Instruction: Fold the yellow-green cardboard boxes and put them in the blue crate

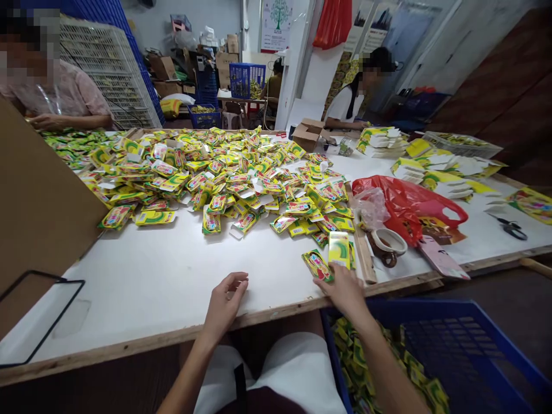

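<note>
Yellow box (339, 250) at fingertips of R grip (346, 289), pkt (317, 265) by thumb.

The left hand (227, 296) curls loosely; the right hand (344, 286) extends forward.

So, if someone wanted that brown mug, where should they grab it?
Probably by its handle, coming from the table's near edge: the handle juts that way. The mug looks upright, mouth up, and the red plastic bag crowds its far side.
</note>
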Demonstrator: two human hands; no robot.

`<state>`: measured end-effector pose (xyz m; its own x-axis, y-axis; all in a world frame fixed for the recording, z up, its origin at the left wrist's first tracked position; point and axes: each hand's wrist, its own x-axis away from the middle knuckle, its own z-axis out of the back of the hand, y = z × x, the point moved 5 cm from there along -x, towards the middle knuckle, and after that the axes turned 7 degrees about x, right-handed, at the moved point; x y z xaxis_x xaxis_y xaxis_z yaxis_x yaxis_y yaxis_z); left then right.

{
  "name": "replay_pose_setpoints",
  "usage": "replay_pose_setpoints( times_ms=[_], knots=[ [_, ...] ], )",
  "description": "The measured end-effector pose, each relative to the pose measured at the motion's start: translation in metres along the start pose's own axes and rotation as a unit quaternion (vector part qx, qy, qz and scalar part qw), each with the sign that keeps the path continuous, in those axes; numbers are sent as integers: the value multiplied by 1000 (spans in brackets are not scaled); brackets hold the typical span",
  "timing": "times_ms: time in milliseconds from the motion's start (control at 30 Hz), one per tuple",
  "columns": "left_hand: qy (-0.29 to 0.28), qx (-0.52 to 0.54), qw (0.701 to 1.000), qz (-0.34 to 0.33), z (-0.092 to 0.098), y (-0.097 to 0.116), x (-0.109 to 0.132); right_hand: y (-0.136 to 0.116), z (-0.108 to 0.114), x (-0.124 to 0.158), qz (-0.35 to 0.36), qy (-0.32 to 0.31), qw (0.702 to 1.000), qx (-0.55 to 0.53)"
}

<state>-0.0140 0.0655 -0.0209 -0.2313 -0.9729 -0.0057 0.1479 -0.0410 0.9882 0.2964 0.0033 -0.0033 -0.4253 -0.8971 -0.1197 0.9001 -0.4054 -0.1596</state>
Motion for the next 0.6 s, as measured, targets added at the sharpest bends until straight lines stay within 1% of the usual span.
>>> replay_pose_setpoints(
  times_ms=[33,67,133,200,233,300,333,367,400,467,533,600],
  knots=[
    [-1,-4,1000,1,1,-1,1,-14,-10,1,6,-7,1000,13],
    [2,-10,1000,0,3,-1,2,-30,-18,3,28,-17,999,10],
    [10,-34,999,-17,6,2,3,-64,-22,9,113,-35,992,-35],
    [8,-72,996,-55,4,9,1,-98,-16,19,219,-44,970,-92],
    [-4,-90,993,-75,1,14,0,-113,-10,24,264,-43,957,-116],
    [-50,-111,988,-96,-9,23,-4,-138,0,30,324,-37,932,-157],
    [-77,-111,986,-94,-13,26,-5,-146,3,32,336,-29,925,-174],
    [-98,-107,986,-88,-17,28,-7,-150,5,32,333,-18,923,-191],
    [-114,-101,985,-79,-20,29,-7,-151,5,31,314,-4,926,-210],
    [-129,-105,984,-65,-22,28,-6,-142,-2,28,240,17,939,-248],
    [-142,-147,977,-59,-22,25,-3,-128,-13,29,166,12,947,-275],
    [-162,-204,964,-59,-24,24,-1,-119,-23,34,137,-7,950,-282]
  ],
)
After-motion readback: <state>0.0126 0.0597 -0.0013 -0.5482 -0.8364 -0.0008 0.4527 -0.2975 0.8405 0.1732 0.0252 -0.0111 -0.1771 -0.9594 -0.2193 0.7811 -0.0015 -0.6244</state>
